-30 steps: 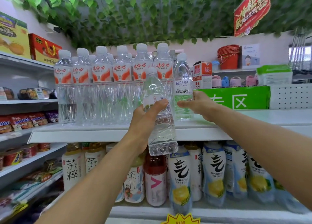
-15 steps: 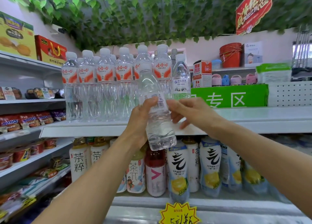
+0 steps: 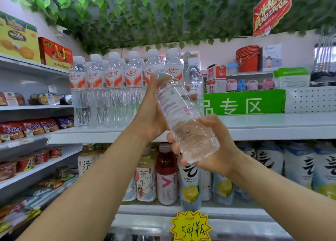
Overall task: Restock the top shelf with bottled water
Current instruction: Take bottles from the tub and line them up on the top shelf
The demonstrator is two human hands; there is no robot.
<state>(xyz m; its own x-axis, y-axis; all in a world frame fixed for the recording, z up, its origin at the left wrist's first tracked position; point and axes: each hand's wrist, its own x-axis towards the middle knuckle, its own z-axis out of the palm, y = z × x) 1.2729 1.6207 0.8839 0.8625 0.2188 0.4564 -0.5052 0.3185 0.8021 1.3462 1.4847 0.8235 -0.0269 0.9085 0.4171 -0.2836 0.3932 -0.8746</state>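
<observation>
A clear water bottle with a white label is tilted in front of the top shelf, its cap up and to the left. My left hand holds its upper part from the left, fingers wrapped behind it. My right hand grips its base from below and the right. On the shelf stand several red-labelled water bottles in a row, and one white-labelled bottle stands at the row's right end.
A green sign stands at the back of the shelf's right part. The shelf below carries tea and drink bottles. Snack shelves run along the left. A yellow price tag sits on the lower edge.
My right hand has moved from the bottle's label down to its base and now grips it. The bottle has tilted, its base swinging right. The camera has moved closer.
</observation>
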